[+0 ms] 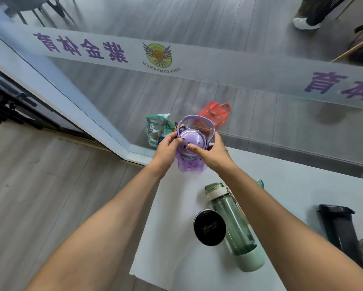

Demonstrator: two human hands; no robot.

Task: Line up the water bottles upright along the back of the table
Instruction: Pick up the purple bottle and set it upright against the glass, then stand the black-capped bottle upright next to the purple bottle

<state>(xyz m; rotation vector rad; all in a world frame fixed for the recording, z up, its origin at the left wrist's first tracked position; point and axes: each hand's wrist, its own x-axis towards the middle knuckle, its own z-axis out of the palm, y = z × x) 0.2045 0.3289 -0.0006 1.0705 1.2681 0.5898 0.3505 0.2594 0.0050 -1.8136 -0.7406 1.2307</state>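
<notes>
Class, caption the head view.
Both hands hold the purple bottle at the table's back corner; green bottle lies flat.

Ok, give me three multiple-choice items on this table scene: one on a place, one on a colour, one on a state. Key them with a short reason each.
1. Where is the purple bottle?
A. at the table's far left corner
B. on the floor
C. beside the black bottle

2. What colour is the bag behind the glass?
A. blue
B. red
C. yellow

3. How does the green bottle lie?
A. upright
B. on its side
C. upside down in a hand

Key: 1 A, it stands at the far corner of the table, between the left hand and right hand. 2 B, the gift bag is red. 3 B, its whole length rests flat on the tabletop beside the round black lid.
</notes>
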